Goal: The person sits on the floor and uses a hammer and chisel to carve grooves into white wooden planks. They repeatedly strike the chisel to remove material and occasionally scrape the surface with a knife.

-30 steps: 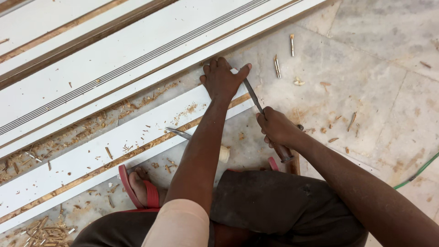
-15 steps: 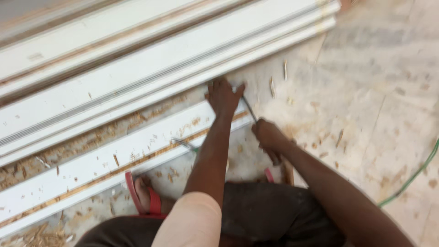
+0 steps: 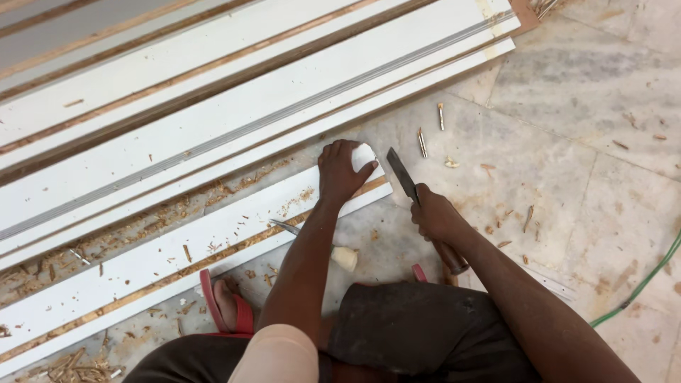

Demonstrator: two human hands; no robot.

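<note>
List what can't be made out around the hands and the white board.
- Head view: chisel handle middle, wrapped by right hand.
- Second chisel: mid part behind the left forearm.
- Board end under left hand.
- Board's far end: cut off by left edge.

The right hand [image 3: 434,213] hides the chisel's [image 3: 401,174] mid-shaft; the white board [image 3: 177,262] runs off-frame left.

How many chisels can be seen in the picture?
2. One chisel is in the right hand; a second chisel lies behind the left forearm, near the white board. More may be hidden.
</note>
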